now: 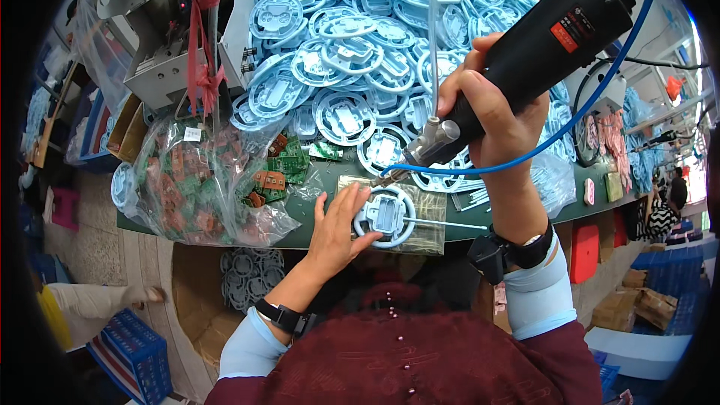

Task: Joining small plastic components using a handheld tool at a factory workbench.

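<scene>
My left hand (337, 229) holds a round light-blue plastic part (405, 232) by its left side, thumb at the lower rim and fingers at the upper left. The part lies on a yellowish work pad (431, 244). A thin pale rod (450, 224) sticks out of it to the right. In my right hand (501, 109) is a black power screwdriver (555, 30), fingers wrapped round its body. Its metal nose (431, 142) slants down to the left, with the tip close to the part's upper left rim and my left fingertips. Whether the tip touches is hard to see.
A large heap of similar blue parts (349, 52) covers the back of the green table (300, 214). To the left lies a clear bag (199, 195) of green and orange circuit boards. A blue hose (577, 116) loops past my right wrist. A grey machine (161, 79) stands back left.
</scene>
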Available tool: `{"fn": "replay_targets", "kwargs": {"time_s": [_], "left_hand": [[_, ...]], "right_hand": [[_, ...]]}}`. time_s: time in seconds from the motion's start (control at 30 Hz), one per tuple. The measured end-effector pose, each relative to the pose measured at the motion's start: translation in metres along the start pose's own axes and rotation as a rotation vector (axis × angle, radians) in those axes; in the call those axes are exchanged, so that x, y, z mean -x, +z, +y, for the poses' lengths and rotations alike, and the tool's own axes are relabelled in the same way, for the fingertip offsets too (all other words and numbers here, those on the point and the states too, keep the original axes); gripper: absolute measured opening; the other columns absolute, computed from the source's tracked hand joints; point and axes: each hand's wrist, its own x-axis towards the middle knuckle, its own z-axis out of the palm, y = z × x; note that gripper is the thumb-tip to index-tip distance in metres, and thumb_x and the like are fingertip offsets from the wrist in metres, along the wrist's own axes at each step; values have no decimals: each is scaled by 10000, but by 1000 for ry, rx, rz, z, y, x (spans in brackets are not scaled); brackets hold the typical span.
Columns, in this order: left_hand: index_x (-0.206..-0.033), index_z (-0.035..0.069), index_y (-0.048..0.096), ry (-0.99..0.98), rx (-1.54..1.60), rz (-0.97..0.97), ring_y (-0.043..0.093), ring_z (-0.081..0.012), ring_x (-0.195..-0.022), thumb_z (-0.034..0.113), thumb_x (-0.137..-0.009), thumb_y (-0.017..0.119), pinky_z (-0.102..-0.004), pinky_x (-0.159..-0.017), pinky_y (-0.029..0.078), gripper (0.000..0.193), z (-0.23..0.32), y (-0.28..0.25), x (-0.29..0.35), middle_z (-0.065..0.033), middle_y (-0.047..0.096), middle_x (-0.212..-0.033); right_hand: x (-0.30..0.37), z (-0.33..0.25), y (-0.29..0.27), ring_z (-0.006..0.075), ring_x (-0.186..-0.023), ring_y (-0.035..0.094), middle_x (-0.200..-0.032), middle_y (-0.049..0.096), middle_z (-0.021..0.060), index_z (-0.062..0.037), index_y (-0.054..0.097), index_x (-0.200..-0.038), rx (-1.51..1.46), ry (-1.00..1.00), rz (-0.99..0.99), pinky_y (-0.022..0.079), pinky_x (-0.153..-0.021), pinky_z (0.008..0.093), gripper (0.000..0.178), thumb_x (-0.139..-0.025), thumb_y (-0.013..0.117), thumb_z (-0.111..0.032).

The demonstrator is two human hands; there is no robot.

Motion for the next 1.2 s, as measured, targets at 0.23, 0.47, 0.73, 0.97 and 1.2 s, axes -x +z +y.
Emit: {"fn": "replay_targets", "kwargs": {"time_s": [0.23, 0.47, 0.73, 0.97, 1.2], "left_hand": [[-1478, 24, 273, -31, 10, -27, 453, -332, -1358, 312, -785, 810, -591, -1113, 219, 923, 1, -2, 0, -88, 516, -1471], [-1489, 22, 265, -46, 39, -20, 455, -320, -1359, 310, -778, 815, -583, -1127, 204, 944, 3, 0, -2, -70, 530, -1459], [-1518, -12, 181, -90, 40, -12, 447, -301, -1368, 343, -771, 822, -580, -1144, 177, 1046, 0, 6, 4, -51, 561, -1428], [-1517, -11, 178, -53, 64, -9, 423, -335, -1391, 428, -694, 869, -627, -1126, 184, 1160, -2, 1, 0, -134, 538, -1436], [-1519, -23, 180, -79, 49, -32, 405, -349, -1408, 450, -640, 894, -615, -1132, 193, 1227, -7, 7, 5, -205, 412, -1511]], "right_hand": [[0, 10, 4, 162, -654, 658, -794, 588, 49, 51, 548, -1145, -78, 39, 31, 541, -610, 285, 326, -852, 689, 23], [3, 10, 9, 214, -630, 628, -794, 557, 115, 41, 500, -1098, 2, 33, 21, 525, -609, 338, 290, -847, 628, -28], [-1, 7, 11, 185, -644, 622, -826, 556, 73, 46, 507, -1201, 58, 88, 19, 519, -621, 319, 370, -853, 624, 11], [2, -39, 37, 200, -624, 608, -791, 543, 103, 57, 476, -1239, 70, -24, -39, 511, -592, 331, 385, -880, 586, -28], [11, -9, 44, 198, -626, 631, -787, 560, 97, 45, 481, -1224, 140, 3, -76, 522, -601, 321, 386, -861, 611, 17]]}}
